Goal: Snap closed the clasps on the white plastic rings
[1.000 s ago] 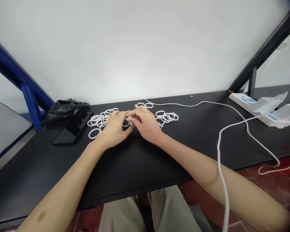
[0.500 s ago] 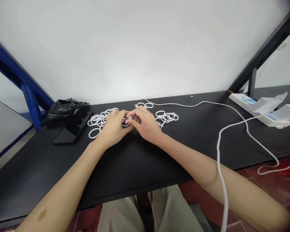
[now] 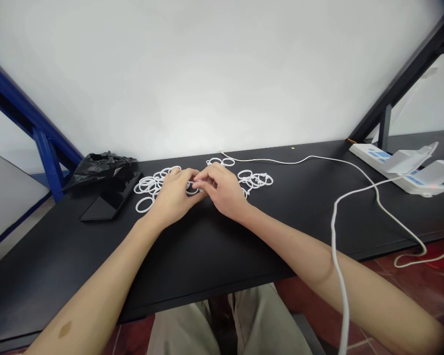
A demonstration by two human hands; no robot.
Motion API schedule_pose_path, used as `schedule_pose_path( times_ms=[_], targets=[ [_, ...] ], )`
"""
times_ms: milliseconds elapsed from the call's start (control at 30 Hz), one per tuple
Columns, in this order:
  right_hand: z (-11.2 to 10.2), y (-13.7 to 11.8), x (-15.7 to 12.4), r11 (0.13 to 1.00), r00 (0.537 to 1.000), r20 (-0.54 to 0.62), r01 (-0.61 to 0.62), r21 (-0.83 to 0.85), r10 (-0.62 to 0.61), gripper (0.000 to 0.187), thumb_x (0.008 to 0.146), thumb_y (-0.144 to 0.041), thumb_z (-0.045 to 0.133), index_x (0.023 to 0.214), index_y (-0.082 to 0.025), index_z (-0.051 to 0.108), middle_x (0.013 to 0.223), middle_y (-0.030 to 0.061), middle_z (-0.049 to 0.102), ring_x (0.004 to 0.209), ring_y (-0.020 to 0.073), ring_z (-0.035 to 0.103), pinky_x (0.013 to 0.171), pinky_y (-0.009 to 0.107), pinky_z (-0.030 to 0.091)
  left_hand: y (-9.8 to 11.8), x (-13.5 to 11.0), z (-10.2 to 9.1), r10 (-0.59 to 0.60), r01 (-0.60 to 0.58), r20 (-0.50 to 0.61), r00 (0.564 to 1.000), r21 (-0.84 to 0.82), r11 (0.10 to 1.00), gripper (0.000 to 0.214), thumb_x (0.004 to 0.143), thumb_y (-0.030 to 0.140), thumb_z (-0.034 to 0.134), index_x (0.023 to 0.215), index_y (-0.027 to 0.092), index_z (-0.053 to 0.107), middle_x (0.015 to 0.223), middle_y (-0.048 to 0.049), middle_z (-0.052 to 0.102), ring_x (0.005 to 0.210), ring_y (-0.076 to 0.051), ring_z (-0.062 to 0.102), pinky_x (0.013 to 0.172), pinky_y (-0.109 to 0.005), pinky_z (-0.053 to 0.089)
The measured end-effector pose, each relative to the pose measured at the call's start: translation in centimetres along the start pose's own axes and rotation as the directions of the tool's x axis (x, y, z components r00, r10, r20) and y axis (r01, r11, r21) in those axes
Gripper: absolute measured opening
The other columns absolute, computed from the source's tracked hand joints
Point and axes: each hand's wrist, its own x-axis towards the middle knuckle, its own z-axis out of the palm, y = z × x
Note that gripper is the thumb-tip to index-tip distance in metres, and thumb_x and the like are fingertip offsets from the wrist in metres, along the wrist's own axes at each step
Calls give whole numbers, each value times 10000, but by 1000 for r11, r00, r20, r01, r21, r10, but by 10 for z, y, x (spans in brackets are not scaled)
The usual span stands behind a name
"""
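Note:
My left hand and my right hand meet over the black table, fingertips together. Between them they pinch a white ring, part of which shows inside the curve of my left fingers. What the fingertips press on is mostly hidden. Against the outer side of my left hand lies a tangle of white rings. Right of my right hand sits a smaller cluster of white rings, partly covered by the wrist. Two more rings rest just beyond the right knuckles.
A dark tablet and a crumpled black plastic bag lie at the left. A white cable loops over the right side and passes above my right forearm. White devices with blue labels stand at the far right, near a black table edge.
Both hands stay in nearly the same place. The right fingertips have shifted very slightly against the left ones; the surrounding rings lie as before.

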Motion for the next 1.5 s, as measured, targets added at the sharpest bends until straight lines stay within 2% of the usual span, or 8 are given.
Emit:
schedule_pose_path(
  times_ms=[367, 700, 900, 1033, 1167, 1300, 1400, 1500],
  targets=[
    [0, 2, 0, 1000, 1000, -14, 23, -10, -23, 76, 892, -263, 650, 835, -214, 659, 848, -21, 578, 751, 113, 536, 719, 248, 425, 0, -1, -1, -2, 2, 9, 1000, -25, 1000, 195, 867, 358, 594, 1001, 219, 566, 978, -33, 642, 939, -238, 494, 781, -356, 422],
    [-1, -1, 1, 1000, 1000, -4, -20, -15, 20, 101, 880, -269, 664, 798, -214, 648, 840, -26, 573, 736, 109, 533, 704, 251, 419, 0, -2, -1, -2, 2, 6, 1000, -27, 1000, 204, 866, 344, 596, 1025, 220, 573, 1004, -35, 650, 939, -240, 498, 791, -360, 430],
    [-3, 1, 2, 997, 999, -4, -45, -67, 45, 117, 901, -331, 635, 864, -221, 643, 894, -15, 613, 757, 115, 561, 738, 258, 440, -3, -2, 2, 27, -27, -31, 999, -3, 1000, 273, 885, 374, 597, 1105, 214, 570, 1051, -44, 660, 972, -247, 510, 825, -367, 443],
    [-11, 8, 6, 976, 995, 7, -97, -193, 100, 128, 924, -335, 592, 900, -216, 633, 934, 1, 638, 751, 118, 580, 751, 269, 448, -9, 0, 3, 9, 0, -118, 993, 74, 997, 348, 864, 427, 627, 1119, 194, 581, 1020, -63, 647, 972, -257, 516, 876, -391, 446],
    [-21, 16, 11, 896, 983, 12, -163, -413, 185, 143, 941, -310, 550, 895, -205, 636, 968, 34, 658, 857, 163, 601, 763, 294, 450, -14, 1, 1, -122, 156, -203, 972, 158, 975, 354, 847, 422, 628, 1111, 188, 592, 1030, -83, 628, 1013, -288, 514, 914, -424, 438],
    [-28, 21, 11, 736, 972, 35, -152, -659, 233, 186, 941, -336, 551, 928, -190, 666, 1014, 89, 659, 1022, 249, 570, 857, 365, 442, -18, 0, 0, -302, 352, -203, 931, 294, 889, 407, 849, 434, 579, 1158, 170, 606, 1134, -146, 600, 1105, -366, 482, 924, -489, 422],
    [-31, 22, 9, 646, 961, 48, -146, -749, 274, 238, 944, -361, 539, 1008, -179, 678, 1060, 111, 658, 1063, 288, 550, 903, 408, 433, -18, -1, 1, -374, 405, -157, 914, 369, 836, 458, 860, 397, 527, 1234, 139, 584, 1210, -184, 573, 1143, -394, 464, 933, -512, 413],
    [-30, 24, 10, 582, 958, 52, -128, -803, 283, 277, 952, -372, 517, 1068, -175, 675, 1106, 121, 649, 1094, 299, 538, 935, 417, 423, -17, -1, 2, -392, 418, -146, 908, 375, 828, 488, 874, 355, 472, 1297, 126, 547, 1269, -189, 554, 1174, -388, 456, 962, -512, 398]
  ],
)
